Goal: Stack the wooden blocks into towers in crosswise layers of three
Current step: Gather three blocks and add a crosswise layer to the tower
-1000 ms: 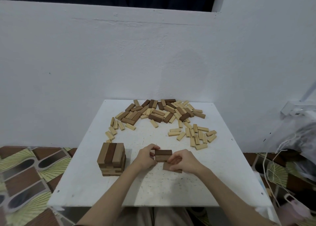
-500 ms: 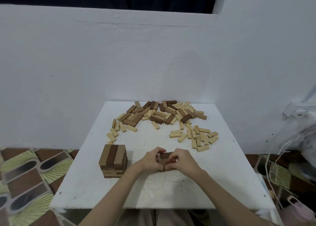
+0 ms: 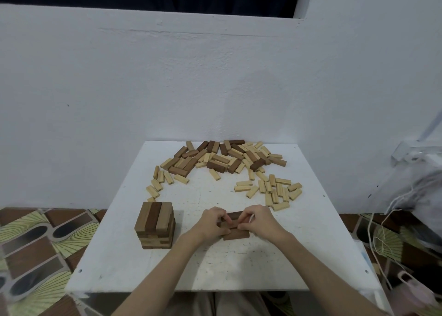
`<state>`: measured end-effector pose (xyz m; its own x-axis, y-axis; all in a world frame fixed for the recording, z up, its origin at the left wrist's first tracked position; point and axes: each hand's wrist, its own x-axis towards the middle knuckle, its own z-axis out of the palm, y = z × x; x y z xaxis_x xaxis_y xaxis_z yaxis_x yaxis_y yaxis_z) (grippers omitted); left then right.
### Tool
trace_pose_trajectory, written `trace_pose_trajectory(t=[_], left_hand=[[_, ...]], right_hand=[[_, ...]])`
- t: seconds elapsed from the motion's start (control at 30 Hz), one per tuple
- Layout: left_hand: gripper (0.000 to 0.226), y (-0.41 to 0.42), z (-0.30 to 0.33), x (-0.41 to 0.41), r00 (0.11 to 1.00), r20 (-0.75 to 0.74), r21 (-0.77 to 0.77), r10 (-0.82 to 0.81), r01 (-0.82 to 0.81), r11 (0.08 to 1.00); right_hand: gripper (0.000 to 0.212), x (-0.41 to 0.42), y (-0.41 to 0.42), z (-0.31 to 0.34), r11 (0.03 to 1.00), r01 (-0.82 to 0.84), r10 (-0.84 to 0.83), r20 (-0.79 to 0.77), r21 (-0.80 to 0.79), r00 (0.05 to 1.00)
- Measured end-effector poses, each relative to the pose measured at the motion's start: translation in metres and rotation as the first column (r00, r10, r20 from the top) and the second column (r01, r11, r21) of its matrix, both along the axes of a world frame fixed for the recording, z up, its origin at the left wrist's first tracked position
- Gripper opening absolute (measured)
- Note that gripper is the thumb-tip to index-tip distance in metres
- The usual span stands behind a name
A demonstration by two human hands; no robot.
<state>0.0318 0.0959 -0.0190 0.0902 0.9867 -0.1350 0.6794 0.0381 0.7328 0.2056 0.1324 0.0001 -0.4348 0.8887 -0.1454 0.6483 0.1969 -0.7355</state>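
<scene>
My left hand [image 3: 212,222] and right hand [image 3: 259,221] pinch the dark blocks [image 3: 235,229] of a new base layer from either side, fingers curled onto the block ends. A second ago one block was held raised between the hands; it now sits level with its neighbours, so I judge the first layer nearly squared. Both forearms converge from the near table [image 3: 119,263] edge. The finished tower [image 3: 156,224] stands just left. The loose blocks [image 3: 222,162] lie scattered at the far side.
</scene>
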Motion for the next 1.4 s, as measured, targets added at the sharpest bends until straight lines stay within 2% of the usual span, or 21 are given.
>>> trace_pose_trajectory(t=[0.07,0.13,0.23,0.3,0.5,0.63,0.93,1.4], left_hand=[[0.049,-0.002,0.002,0.001,1.000,-0.022,-0.030,0.012,-0.012,0.999],[0.071,-0.003,0.004,0.001,1.000,-0.029,-0.095,0.007,-0.009,0.995],[0.078,-0.003,0.006,0.002,0.999,-0.029,-0.123,-0.014,0.010,0.992],[0.076,-0.004,0.008,0.003,1.000,-0.021,-0.123,-0.005,0.002,0.992],[0.085,-0.004,0.010,0.004,0.992,-0.088,-0.115,0.095,-0.105,0.988],[0.084,-0.004,0.013,0.003,0.991,-0.018,-0.185,0.136,-0.137,0.973],[0.079,-0.006,0.013,0.003,0.978,0.087,-0.220,0.188,-0.165,0.961],[0.066,-0.006,0.011,-0.001,0.960,0.138,-0.250,0.245,-0.205,0.946]], right_hand=[[0.022,0.003,0.003,0.002,0.998,0.052,-0.053,-0.039,-0.038,0.998],[0.040,0.007,0.006,0.003,0.993,0.047,-0.048,-0.010,-0.105,0.999],[0.075,0.012,0.009,0.003,0.983,-0.017,0.039,0.119,-0.183,0.992],[0.083,0.011,0.008,0.001,0.978,-0.016,0.043,0.123,-0.206,0.991],[0.083,0.010,0.008,-0.004,0.978,0.015,-0.002,0.062,-0.207,0.998],[0.078,0.009,0.008,-0.005,0.974,0.031,-0.022,0.044,-0.223,0.999],[0.076,0.007,0.010,-0.011,0.962,0.076,-0.084,-0.022,-0.262,0.996],[0.071,0.008,0.008,-0.013,0.938,0.168,-0.197,-0.068,-0.303,0.978]])
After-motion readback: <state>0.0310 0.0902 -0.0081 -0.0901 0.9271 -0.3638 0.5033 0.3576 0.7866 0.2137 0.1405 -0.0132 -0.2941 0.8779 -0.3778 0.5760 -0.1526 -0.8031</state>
